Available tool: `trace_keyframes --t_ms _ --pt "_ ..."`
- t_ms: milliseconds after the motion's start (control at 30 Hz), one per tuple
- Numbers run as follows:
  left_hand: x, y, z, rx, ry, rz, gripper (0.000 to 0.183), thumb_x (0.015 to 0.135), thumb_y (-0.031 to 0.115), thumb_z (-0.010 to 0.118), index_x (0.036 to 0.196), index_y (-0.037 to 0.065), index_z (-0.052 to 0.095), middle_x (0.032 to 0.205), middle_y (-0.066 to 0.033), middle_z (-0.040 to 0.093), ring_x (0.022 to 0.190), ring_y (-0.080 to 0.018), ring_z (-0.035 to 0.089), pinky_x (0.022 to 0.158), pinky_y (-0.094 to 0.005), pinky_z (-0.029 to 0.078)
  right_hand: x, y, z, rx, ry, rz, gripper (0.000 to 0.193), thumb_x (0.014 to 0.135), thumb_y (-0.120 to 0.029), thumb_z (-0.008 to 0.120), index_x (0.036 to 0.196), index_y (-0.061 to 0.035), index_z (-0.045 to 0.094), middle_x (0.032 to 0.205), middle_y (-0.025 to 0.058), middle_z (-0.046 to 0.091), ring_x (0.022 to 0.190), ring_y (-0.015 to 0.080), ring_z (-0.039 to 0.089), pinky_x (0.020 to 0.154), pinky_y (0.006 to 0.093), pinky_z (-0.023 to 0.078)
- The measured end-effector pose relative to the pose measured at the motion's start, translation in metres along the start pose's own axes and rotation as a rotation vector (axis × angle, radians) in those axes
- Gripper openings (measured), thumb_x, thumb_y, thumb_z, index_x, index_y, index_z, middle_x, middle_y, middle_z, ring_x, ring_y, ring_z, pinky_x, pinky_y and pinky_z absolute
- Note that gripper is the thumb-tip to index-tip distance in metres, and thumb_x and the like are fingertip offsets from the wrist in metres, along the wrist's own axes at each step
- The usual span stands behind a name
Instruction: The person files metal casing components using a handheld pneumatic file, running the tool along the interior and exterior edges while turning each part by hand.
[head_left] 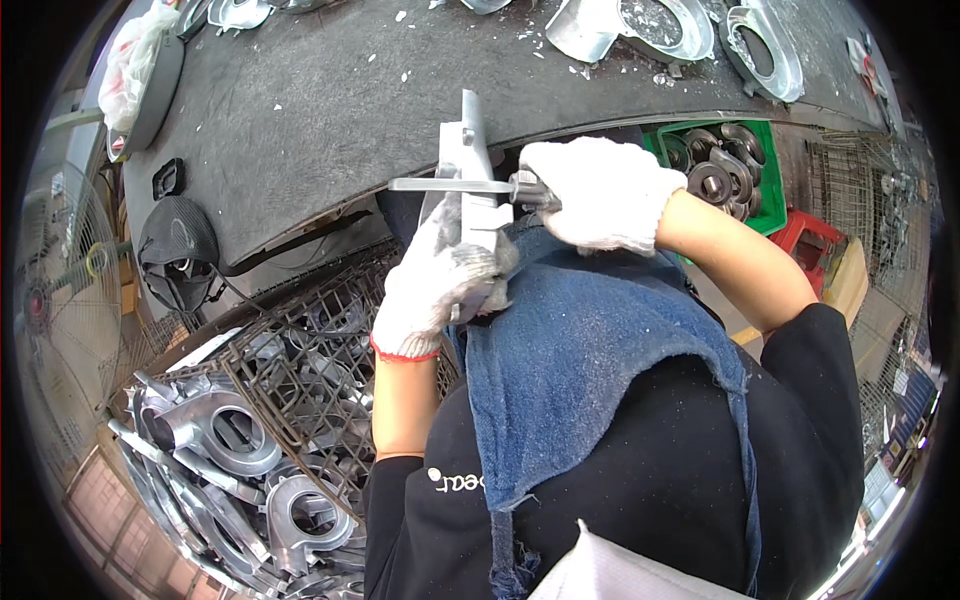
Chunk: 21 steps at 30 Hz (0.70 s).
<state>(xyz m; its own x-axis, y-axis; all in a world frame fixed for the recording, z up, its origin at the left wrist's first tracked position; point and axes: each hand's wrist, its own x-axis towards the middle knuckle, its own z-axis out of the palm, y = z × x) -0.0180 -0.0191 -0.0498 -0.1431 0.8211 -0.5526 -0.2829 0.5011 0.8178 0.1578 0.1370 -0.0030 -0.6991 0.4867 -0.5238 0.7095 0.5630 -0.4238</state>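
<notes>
My left hand [432, 288], in a white knit glove with a red cuff edge, is closed around a silver metal casting [464, 145]. The casting stands on end near the table's front edge, seen nearly edge-on. My right hand [605, 195], gloved in white too, grips the dark handle of a flat file [445, 186]. Its long grey blade points left and lies across the casting, just above my left fingers. Whether the blade presses on the metal or only passes over it, I cannot tell. My left fingertips are partly hidden behind the casting.
On the dark table [330, 110] lie ring-shaped castings [762, 55] and metal flakes. Below left, a wire basket [290, 385] stands by piled castings [230, 435]. A green crate [768, 205] of round metal parts is at right; a black mesh-backed object [178, 235] sits by the table's left corner.
</notes>
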Motion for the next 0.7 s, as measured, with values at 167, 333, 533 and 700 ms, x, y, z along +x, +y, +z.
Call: trace_keyframes --t_ms 167,333,533,700 --pt "-0.005 0.011 0.014 0.166 -0.021 0.011 0.076 0.090 0.019 0.070 0.154 0.000 0.034 0.140 -0.0134 0.057 0.120 -0.0183 0.060 0.095 -0.0281 0.051 0.011 0.012 -0.003 -0.024 0.170 0.019 0.024 0.088 -0.019 0.055 0.107 -0.0060 0.061 0.099 0.0198 0.071 0.093 0.0386 0.070 0.081 0.0489 0.056" --pt "-0.007 0.031 0.028 0.027 0.028 0.101 0.058 0.088 0.025 0.066 0.138 0.001 0.050 0.090 -0.0162 0.065 0.056 -0.0211 0.059 0.047 -0.0315 0.048 0.022 0.020 -0.004 -0.254 0.466 -0.013 0.024 0.091 -0.023 0.056 0.107 -0.0052 0.058 0.092 0.0187 0.071 0.084 0.0390 0.071 0.072 0.0483 0.057" --pt "-0.014 0.059 0.028 -0.367 0.037 -0.159 0.047 0.092 0.030 0.060 0.125 -0.003 0.050 0.086 -0.0200 0.064 0.048 -0.0227 0.058 0.038 -0.0340 0.044 0.007 0.014 0.004 -0.245 0.509 -0.191 0.022 0.098 -0.026 0.049 0.114 -0.0102 0.051 0.090 0.0168 0.071 0.079 0.0369 0.072 0.066 0.0475 0.057" --pt "-0.012 0.066 0.024 -0.426 -0.004 -0.163 0.047 0.093 0.032 0.060 0.119 -0.006 0.053 0.082 -0.0200 0.064 0.045 -0.0218 0.056 0.036 -0.0320 0.044 0.031 0.025 -0.001 -0.361 0.562 -0.223 0.039 0.098 -0.031 0.059 0.131 -0.0145 0.049 0.083 0.0130 0.068 0.069 0.0317 0.070 0.058 0.0430 0.055"
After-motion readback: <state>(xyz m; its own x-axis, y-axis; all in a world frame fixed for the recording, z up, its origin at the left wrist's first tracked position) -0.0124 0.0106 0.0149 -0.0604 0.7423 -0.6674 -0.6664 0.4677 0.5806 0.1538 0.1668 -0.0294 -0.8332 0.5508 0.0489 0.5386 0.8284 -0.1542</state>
